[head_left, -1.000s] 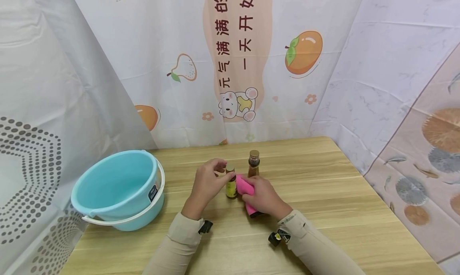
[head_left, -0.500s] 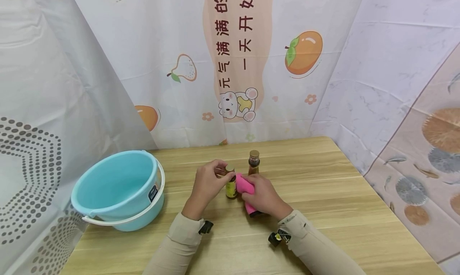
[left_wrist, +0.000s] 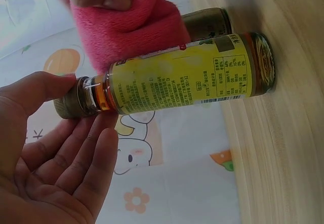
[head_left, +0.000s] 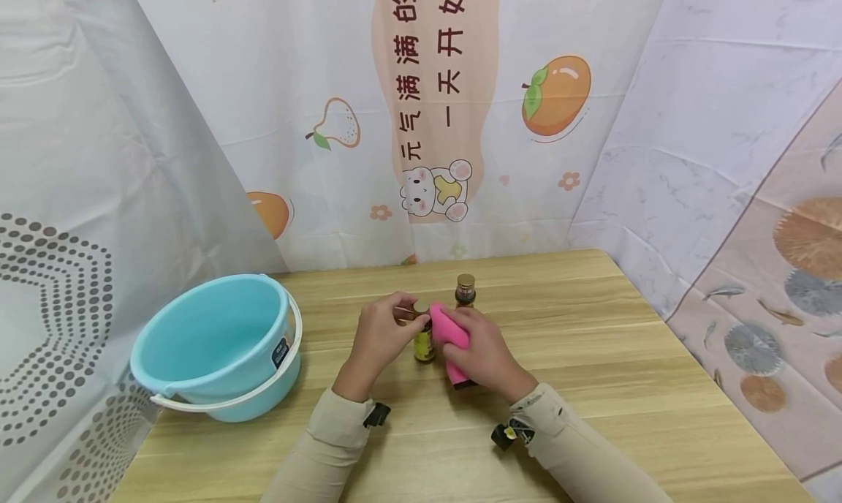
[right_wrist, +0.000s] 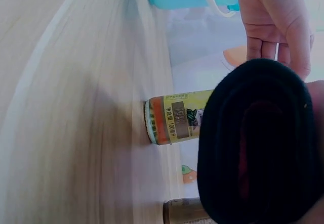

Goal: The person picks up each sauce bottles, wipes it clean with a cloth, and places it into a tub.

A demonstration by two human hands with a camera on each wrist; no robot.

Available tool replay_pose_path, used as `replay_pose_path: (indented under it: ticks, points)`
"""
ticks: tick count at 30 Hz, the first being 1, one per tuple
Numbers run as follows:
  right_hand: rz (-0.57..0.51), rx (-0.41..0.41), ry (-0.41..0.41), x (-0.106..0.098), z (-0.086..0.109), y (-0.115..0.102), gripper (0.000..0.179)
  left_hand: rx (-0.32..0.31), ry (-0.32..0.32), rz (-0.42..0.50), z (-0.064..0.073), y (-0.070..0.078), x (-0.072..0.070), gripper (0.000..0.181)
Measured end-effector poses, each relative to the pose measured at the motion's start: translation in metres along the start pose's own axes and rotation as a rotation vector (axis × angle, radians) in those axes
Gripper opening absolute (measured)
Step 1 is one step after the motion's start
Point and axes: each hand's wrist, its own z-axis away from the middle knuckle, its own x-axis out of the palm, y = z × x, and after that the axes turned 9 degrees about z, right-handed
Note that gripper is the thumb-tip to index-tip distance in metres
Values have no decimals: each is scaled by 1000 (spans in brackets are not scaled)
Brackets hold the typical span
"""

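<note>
A small glass bottle with a yellow label point(left_wrist: 172, 80) stands upright on the table, its neck and gold cap point(left_wrist: 66, 105) between the thumb and fingers of my left hand point(head_left: 381, 335). My right hand point(head_left: 485, 349) grips a folded pink cloth point(head_left: 450, 335) and holds it against the bottle's side, near the top of the label in the left wrist view. The cloth's dark end point(right_wrist: 258, 148) fills much of the right wrist view. A second, brown bottle with a gold cap point(head_left: 465, 287) stands just behind the right hand, its lower part hidden.
A light blue bucket point(head_left: 217, 342) with a white handle point(head_left: 230, 401) stands at the table's left. The wooden table point(head_left: 592, 386) ends at a printed curtain point(head_left: 342, 188) behind the bottles.
My right hand and the pink cloth have shifted slightly up toward the bottle's neck. The left hand keeps its hold on the top, and the bottle stays in place.
</note>
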Motion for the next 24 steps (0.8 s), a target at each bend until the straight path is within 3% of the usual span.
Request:
replay_pose_path:
  ticks: [10, 24]
  points:
    - [-21, -31, 57, -3, 0, -3, 62, 14, -20, 22, 0, 0, 0, 32]
    - [6, 20, -37, 1, -1, 0, 64, -1, -17, 22, 0, -2, 2, 32]
